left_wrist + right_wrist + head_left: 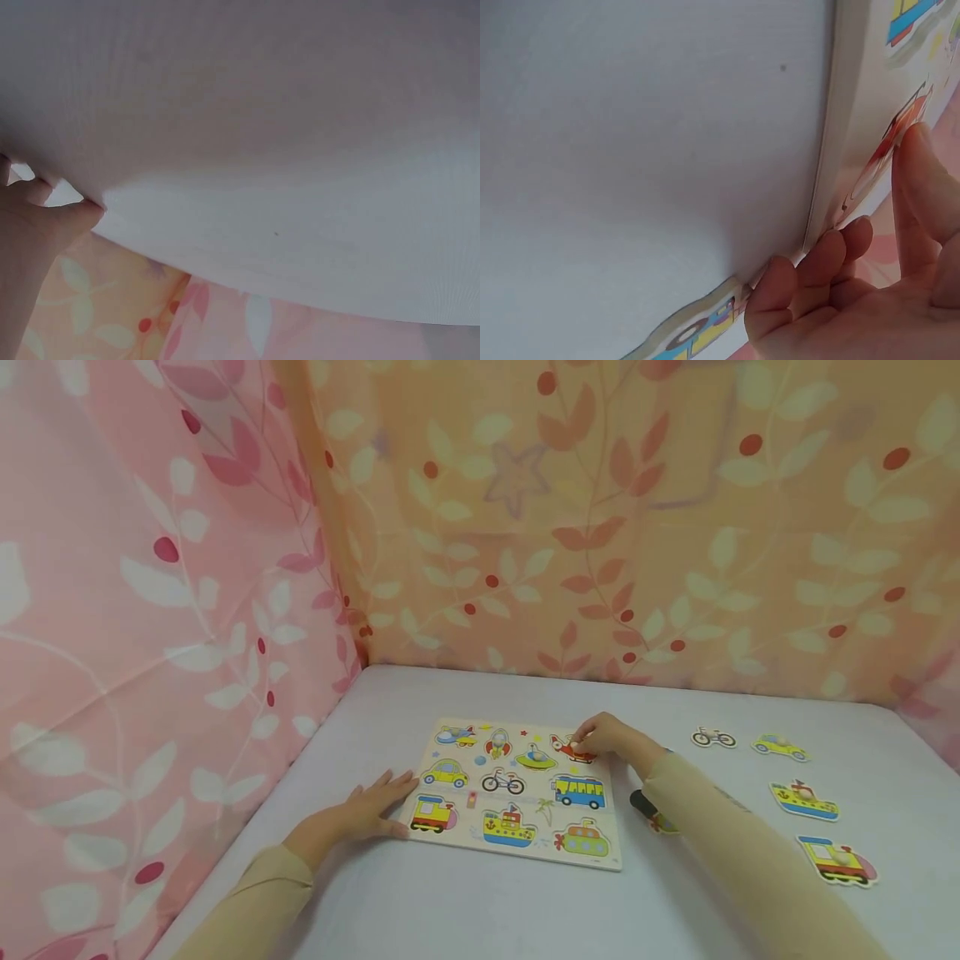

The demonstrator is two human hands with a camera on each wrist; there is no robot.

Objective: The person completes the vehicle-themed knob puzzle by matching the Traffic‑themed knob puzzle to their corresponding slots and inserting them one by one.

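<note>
We're seeing red flat helicopter piece (567, 751) lying roughly crosswise at pale rectangular board's (468, 837) far right corner. Nearer right hand (613, 739) is pinching it; left hand (367, 810), loosely spread, is touching left edge, gripping nothing.

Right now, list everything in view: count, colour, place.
puzzle board: one, cream, on table
plane: one, blue-yellow, board's top left
rocket: one, red-white, beside plane
saucer: one, yellow, beside rocket
helicopter piece: one, red, board's top right
vehicle pictures: six, multicoloured, board's lower rows
loose bicycle, car, ship, train: one each, multicoloured, table's right side
cropped piece: one, blue-yellow, near right hand
half-hidden piece: one, yellowish, beside right sleeve
dark object: one, black, at right sleeve, unidentifiable
table: one, white, underneath
patterned cloth: count unclear, pink-orange, left and behind
sleeves: two, beige, lower left and right
left hand: one, bare, board's left edge
right hand: one, bare, pinching helicopter piece
</note>
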